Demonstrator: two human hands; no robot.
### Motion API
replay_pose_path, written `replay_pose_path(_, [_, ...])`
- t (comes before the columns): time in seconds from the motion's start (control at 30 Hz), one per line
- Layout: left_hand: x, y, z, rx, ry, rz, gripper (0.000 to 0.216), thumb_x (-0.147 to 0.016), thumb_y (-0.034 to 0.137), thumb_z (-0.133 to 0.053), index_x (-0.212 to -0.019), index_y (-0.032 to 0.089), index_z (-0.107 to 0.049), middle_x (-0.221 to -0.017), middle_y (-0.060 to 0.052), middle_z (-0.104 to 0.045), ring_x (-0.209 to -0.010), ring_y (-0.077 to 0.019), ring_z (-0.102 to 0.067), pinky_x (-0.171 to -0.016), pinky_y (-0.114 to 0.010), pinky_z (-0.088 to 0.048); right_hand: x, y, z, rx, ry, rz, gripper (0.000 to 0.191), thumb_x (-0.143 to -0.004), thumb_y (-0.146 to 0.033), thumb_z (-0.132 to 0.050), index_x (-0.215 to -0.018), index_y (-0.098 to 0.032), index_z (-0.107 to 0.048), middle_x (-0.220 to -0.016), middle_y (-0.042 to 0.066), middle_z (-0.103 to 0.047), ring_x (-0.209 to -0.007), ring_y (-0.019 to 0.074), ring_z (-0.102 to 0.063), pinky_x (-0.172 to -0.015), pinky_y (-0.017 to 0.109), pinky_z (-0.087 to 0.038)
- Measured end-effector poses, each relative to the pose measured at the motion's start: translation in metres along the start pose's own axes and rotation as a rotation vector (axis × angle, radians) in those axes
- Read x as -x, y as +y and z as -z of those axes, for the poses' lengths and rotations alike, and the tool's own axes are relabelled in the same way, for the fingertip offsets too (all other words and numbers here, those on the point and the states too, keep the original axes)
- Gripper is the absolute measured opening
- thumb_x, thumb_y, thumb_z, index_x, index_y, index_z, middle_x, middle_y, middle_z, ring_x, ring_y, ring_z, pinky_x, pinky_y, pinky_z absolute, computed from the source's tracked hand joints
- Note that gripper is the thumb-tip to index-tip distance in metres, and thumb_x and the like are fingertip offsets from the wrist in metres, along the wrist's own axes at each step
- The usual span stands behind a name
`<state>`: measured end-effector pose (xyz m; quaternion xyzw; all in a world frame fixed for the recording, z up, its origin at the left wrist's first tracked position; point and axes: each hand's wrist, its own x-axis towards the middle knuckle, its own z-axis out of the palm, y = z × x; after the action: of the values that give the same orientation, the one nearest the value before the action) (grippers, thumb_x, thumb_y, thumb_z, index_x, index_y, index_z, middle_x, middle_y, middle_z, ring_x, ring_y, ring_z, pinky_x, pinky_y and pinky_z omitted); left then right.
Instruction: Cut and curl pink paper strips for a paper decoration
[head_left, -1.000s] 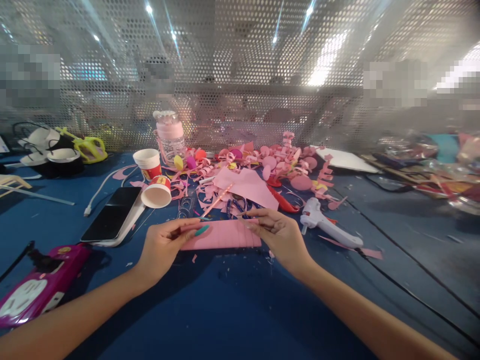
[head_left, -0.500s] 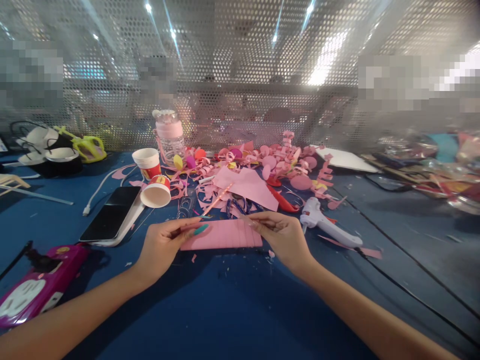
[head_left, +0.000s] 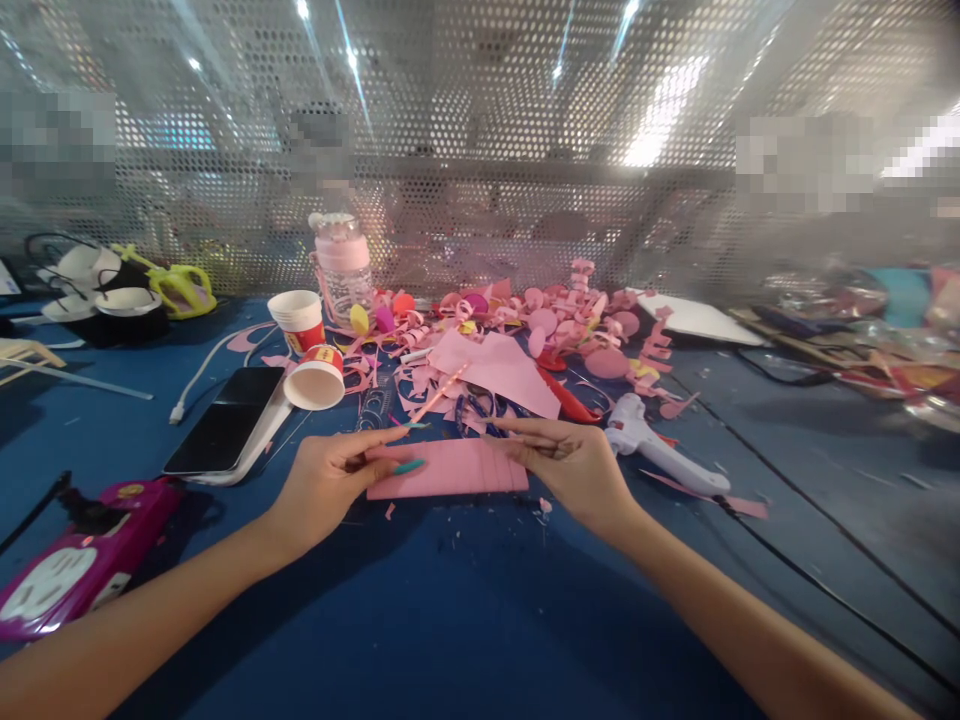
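Note:
A pink paper rectangle (head_left: 450,468) with fold lines lies on the blue table (head_left: 465,610) in front of me. My left hand (head_left: 330,480) pinches its left end, thumb on top, teal nails showing. My right hand (head_left: 577,465) pinches the right end with fingers pressed together. Both hands hold the paper just above the table surface.
Behind the paper lie pink paper scraps (head_left: 525,330), a larger pink sheet (head_left: 495,370), blue-handled scissors (head_left: 480,410) and a white glue gun (head_left: 660,445). At left are a phone (head_left: 225,420), two paper cups (head_left: 307,345), a pink bottle (head_left: 343,265) and a magenta power strip (head_left: 75,560). A perforated metal screen stands behind.
The hands and the pink paper stay almost as they were; the view has shifted slightly and my left thumb has slid a little along the paper.

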<state>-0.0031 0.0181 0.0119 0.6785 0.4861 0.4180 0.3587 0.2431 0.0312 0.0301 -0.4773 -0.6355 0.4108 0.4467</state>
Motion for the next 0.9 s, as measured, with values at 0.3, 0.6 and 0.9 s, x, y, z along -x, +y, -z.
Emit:
replay_pose_path(0.3, [-0.001,0.001,0.002,-0.040,-0.021,0.039,0.036,-0.074,0.030,-0.062,-0.109,0.020,-0.062,-0.079,-0.003,-0.072,-0.072,-0.0187,-0.068,-0.061,-0.025,-0.054,-0.003,-0.003,0.005,0.046,-0.133,-0.100,0.027,-0.062,-0.035,-0.072,-0.084,-0.019,-0.073,-0.075,0.005,-0.072,-0.073,0.0220,-0.068,-0.066,0.032,-0.057])
replay_pose_path(0.6, [-0.003,0.007,0.005,-0.070,-0.012,0.067,0.033,-0.071,0.031,-0.065,-0.102,0.020,-0.066,-0.073,-0.001,-0.072,-0.069,-0.0163,-0.067,-0.068,-0.025,-0.053,-0.005,-0.005,0.009,0.073,-0.165,-0.030,0.016,-0.065,-0.032,-0.070,-0.076,-0.020,-0.074,-0.076,0.004,-0.073,-0.075,0.0218,-0.068,-0.068,0.031,-0.057])
replay_pose_path(0.9, [-0.006,0.002,0.005,0.074,-0.051,0.194,0.037,-0.067,0.037,-0.069,-0.099,0.018,-0.068,-0.080,-0.004,-0.072,-0.075,-0.0191,-0.067,-0.064,-0.025,-0.055,-0.008,-0.004,0.012,0.047,-0.202,-0.055,0.017,-0.062,-0.030,-0.072,-0.075,-0.019,-0.074,-0.077,0.005,-0.073,-0.073,0.0220,-0.069,-0.064,0.026,-0.057])
